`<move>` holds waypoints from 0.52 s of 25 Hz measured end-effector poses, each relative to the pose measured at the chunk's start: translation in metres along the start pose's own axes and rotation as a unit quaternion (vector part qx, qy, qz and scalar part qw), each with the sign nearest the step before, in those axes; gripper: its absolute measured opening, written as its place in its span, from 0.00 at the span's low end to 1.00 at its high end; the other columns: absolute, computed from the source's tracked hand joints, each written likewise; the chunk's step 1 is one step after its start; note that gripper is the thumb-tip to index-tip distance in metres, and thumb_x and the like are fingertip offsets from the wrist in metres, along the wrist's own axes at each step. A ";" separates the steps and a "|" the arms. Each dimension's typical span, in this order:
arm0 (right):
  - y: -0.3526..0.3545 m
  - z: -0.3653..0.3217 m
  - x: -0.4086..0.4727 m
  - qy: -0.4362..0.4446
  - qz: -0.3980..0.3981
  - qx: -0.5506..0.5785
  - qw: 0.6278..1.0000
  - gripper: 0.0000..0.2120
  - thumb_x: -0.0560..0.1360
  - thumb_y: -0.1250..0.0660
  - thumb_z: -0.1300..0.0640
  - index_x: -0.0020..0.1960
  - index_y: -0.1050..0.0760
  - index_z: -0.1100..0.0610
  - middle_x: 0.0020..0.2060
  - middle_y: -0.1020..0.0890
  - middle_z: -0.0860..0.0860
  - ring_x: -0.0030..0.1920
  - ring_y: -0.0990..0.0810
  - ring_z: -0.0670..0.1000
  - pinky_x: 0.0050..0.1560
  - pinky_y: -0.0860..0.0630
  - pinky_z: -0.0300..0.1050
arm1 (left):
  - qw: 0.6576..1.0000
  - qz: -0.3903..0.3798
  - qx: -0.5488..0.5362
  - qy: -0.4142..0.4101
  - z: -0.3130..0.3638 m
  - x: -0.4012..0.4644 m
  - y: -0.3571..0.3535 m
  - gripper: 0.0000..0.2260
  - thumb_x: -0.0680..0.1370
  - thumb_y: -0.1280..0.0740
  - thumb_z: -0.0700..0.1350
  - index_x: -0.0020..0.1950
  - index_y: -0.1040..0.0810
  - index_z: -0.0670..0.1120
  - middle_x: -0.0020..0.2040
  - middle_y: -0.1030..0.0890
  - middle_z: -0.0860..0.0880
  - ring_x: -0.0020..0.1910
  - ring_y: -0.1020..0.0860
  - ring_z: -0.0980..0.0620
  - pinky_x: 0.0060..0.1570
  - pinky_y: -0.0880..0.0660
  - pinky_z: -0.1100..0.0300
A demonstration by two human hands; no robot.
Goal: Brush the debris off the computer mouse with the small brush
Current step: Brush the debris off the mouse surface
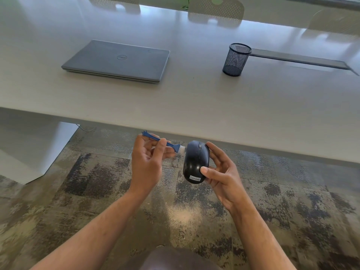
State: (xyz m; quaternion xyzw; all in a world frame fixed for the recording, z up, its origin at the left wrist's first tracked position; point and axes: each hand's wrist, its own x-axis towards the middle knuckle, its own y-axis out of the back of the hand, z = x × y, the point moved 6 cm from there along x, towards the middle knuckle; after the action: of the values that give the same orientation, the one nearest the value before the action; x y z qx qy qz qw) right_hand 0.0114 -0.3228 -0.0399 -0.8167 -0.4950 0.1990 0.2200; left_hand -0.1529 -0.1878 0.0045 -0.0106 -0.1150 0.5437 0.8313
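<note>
A black computer mouse (195,161) with a white label near its tail is held in the air below the table's front edge, above the carpet. My right hand (220,172) grips it, thumb on its top and fingers behind its right side. My left hand (149,160) pinches a small blue brush (171,146) between thumb and fingers. The brush's white bristles point right and touch or nearly touch the mouse's upper left side. The brush's forked blue tail sticks out above my left fingers.
On the pale table (194,106) lie a closed grey laptop (116,60) at the back left and a black mesh pen cup (236,59) at the back right. A dark cable slot (298,59) runs beside the cup. Mottled carpet (97,191) lies below.
</note>
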 end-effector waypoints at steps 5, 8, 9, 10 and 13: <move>-0.006 0.003 0.000 -0.006 -0.015 -0.008 1.000 0.35 0.63 0.21 0.69 0.68 0.23 0.55 0.65 0.19 0.52 0.57 0.15 0.58 0.50 0.16 0.50 | 1.000 0.006 0.004 -0.007 -0.005 0.007 -0.002 0.05 0.82 0.33 0.44 0.52 0.28 0.52 0.43 0.14 0.47 0.39 0.14 0.47 0.42 0.16 0.54; -0.003 0.002 -0.001 -0.005 -0.011 0.002 1.000 0.33 0.65 0.24 0.72 0.68 0.23 0.55 0.65 0.18 0.52 0.56 0.15 0.58 0.48 0.16 0.49 | 1.000 -0.018 -0.003 -0.010 -0.005 -0.002 -0.006 0.05 0.81 0.33 0.44 0.52 0.28 0.52 0.43 0.14 0.47 0.38 0.14 0.47 0.41 0.17 0.57; -0.002 0.001 -0.001 -0.004 -0.009 0.003 1.000 0.33 0.65 0.25 0.73 0.68 0.23 0.55 0.64 0.18 0.52 0.56 0.15 0.57 0.48 0.16 0.49 | 1.000 -0.025 -0.001 -0.012 -0.005 -0.006 -0.007 0.05 0.80 0.33 0.44 0.52 0.28 0.52 0.43 0.14 0.47 0.38 0.14 0.47 0.40 0.17 0.57; -0.001 0.000 -0.001 -0.003 -0.006 0.004 1.000 0.33 0.66 0.26 0.73 0.68 0.23 0.56 0.64 0.17 0.52 0.56 0.14 0.57 0.48 0.16 0.48 | 0.999 -0.031 0.001 -0.015 -0.005 -0.011 -0.007 0.05 0.80 0.33 0.44 0.52 0.27 0.52 0.43 0.14 0.47 0.38 0.14 0.47 0.40 0.17 0.58; 0.004 -0.004 -0.003 -0.003 0.002 0.014 1.000 0.34 0.65 0.28 0.74 0.69 0.25 0.58 0.63 0.17 0.52 0.57 0.15 0.57 0.49 0.16 0.48 | 0.999 -0.039 0.009 -0.032 -0.003 -0.020 -0.004 0.05 0.80 0.34 0.44 0.52 0.27 0.52 0.42 0.14 0.48 0.36 0.14 0.48 0.39 0.17 0.57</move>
State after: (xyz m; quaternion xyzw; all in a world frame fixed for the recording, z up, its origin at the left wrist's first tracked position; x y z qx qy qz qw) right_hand 0.0150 -0.3274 -0.0381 -0.8140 -0.4912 0.2088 0.2292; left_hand -0.1566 -0.2076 -0.0012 0.0188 -0.1366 0.5123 0.8476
